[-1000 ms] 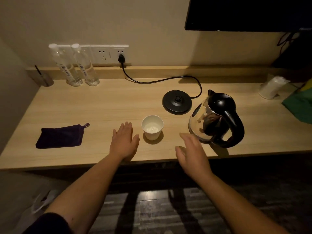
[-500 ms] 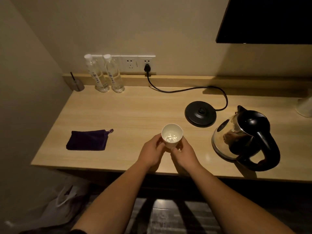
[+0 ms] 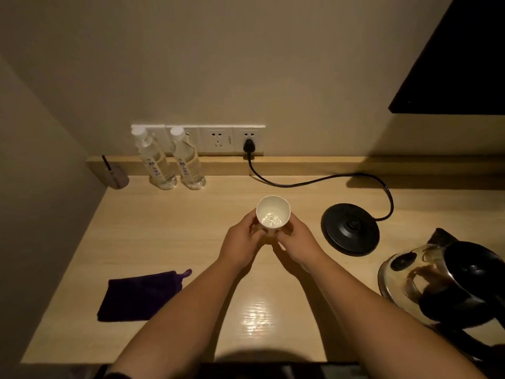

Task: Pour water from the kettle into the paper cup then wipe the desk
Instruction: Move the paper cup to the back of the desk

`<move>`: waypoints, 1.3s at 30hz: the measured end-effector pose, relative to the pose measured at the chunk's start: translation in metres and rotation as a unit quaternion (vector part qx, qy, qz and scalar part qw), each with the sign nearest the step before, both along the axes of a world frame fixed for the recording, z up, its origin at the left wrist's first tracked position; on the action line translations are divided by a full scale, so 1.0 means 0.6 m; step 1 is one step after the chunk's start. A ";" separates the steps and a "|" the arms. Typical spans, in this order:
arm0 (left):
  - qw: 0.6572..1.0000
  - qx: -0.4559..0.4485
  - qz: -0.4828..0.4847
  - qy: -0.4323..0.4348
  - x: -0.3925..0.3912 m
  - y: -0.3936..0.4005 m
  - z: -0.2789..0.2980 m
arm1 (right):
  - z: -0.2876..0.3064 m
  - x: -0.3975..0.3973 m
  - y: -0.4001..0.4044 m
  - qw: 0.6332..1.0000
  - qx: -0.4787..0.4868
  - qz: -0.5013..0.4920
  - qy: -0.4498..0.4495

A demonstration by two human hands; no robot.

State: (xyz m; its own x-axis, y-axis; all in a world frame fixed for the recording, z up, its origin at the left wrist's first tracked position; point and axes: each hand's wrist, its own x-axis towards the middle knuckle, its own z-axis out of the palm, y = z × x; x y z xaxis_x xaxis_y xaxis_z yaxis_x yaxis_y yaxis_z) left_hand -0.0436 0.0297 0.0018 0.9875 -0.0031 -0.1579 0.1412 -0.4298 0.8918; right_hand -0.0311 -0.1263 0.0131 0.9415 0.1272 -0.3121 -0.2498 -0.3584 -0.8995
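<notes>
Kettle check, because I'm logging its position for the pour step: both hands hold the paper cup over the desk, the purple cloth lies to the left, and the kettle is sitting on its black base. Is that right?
Not quite. In the head view the kettle stands on the desk beside its black base, not on it; the base is bare. The rest holds: the left hand and right hand hold the paper cup, and the purple cloth lies to the left.

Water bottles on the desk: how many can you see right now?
2. Both stand at the back left against the wall ledge: one bottle on the left, the other bottle just right of it. None looks hidden.
</notes>
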 end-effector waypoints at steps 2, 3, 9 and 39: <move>1.000 0.009 -0.002 -0.009 0.036 0.009 -0.005 | -0.004 0.037 0.011 1.000 0.004 -0.006 -0.001; 1.000 0.013 -0.003 -0.013 0.053 0.012 -0.008 | -0.007 0.054 0.015 1.000 0.002 -0.007 -0.001; 1.000 0.009 0.009 -0.016 0.116 0.023 -0.034 | -0.035 0.128 0.023 1.000 -0.016 0.017 -0.012; 0.883 0.438 -0.162 0.035 -0.141 -0.047 -0.069 | 0.040 -0.054 -0.091 0.884 -0.395 0.156 -0.194</move>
State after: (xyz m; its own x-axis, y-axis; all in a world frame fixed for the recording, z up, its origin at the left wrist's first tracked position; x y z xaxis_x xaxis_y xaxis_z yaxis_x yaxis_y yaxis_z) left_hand -0.1283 0.0014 -0.0396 0.9448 -0.1308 -0.3004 -0.0750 -0.9788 0.1904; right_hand -0.0637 -0.1807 0.0371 0.9546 0.2866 -0.0806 0.2450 -0.9101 -0.3342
